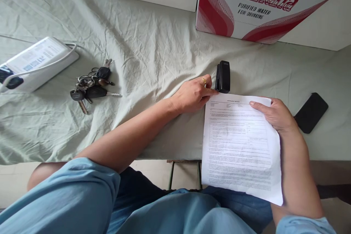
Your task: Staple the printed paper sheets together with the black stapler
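My right hand [274, 114] holds a printed sheet of paper [240, 146] by its right edge, thumb on top; the sheet hangs over the table's front edge. My left hand [193, 94] pinches the sheet's top left corner, fingers curled, a ring on one finger. A black stapler [222, 76] stands just beyond that corner, close to my left fingertips.
A pale green wrinkled cloth [142, 51] covers the table. A bunch of keys [91, 87] lies to the left, a white device with a cable [35, 62] at far left. A black phone [311, 112] lies at right. A Wahaha water carton [260, 3] stands at the back.
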